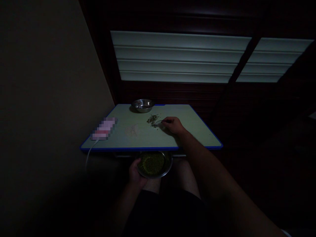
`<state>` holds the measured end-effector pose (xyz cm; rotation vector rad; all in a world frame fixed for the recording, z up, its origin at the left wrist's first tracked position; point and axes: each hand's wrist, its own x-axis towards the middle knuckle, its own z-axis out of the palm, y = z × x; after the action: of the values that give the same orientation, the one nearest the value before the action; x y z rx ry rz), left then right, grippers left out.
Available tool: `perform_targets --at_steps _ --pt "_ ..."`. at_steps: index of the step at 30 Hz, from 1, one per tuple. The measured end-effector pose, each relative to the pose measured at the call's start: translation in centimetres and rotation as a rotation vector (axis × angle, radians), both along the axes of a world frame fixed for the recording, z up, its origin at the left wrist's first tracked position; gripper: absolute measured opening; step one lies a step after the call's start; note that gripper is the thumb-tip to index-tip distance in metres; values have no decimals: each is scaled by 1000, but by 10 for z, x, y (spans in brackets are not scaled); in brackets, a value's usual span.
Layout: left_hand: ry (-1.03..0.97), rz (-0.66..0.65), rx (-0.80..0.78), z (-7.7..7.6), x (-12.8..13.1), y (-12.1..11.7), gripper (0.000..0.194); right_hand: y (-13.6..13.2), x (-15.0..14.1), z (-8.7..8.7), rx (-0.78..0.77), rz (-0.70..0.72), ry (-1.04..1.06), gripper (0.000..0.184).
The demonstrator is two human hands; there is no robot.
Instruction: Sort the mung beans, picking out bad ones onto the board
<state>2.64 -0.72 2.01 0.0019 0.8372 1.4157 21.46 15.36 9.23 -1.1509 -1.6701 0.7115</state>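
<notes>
My left hand [136, 172] grips the rim of a metal bowl [168, 165] below the table's front edge, above my lap. Small green grains, like mung beans [153, 163], fill its bottom. Over the table, my right hand [172, 124] is closed on the handle of a small shiny spoon [158, 122]. The spoon's tip meets a loose scatter of dark greenish beans [152, 119]. Left of these lies a thin patch of pale grains [132, 130], too dim to name. A second metal bowl [143, 106] stands at the table's back edge.
The pale green table [197, 131] has a blue rim. A pixelated pinkish flat object [104, 128] lies at its left, with a white cable [88, 154] hanging off the front. A wall [56, 82] rises on the left, and dark wooden slatted panels [177, 56] stand behind.
</notes>
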Motion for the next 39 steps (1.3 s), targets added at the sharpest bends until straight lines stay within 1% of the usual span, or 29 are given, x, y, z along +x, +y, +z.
perform_targets --at_steps 4,9,15,21,26,34,39 --pt "3 -5 7 -1 0 -1 19 0 0 0 28 -5 0 15" --pt "-6 9 -6 -4 -1 0 27 -1 -1 0 9 5 6 14" --pt "-20 -3 -18 -5 -2 0 19 -1 -2 -1 18 16 -8 17" --pt "-8 -22 -6 -3 -1 -1 21 1 -1 -2 18 7 5 19" --pt "-15 5 -19 -2 -1 -1 20 2 -1 -2 20 13 -12 18" --pt "-24 6 -19 -2 -1 -1 32 -1 -2 1 1 6 1 13" --pt "-28 10 -23 -1 0 0 23 -1 -1 2 -14 -19 32 13"
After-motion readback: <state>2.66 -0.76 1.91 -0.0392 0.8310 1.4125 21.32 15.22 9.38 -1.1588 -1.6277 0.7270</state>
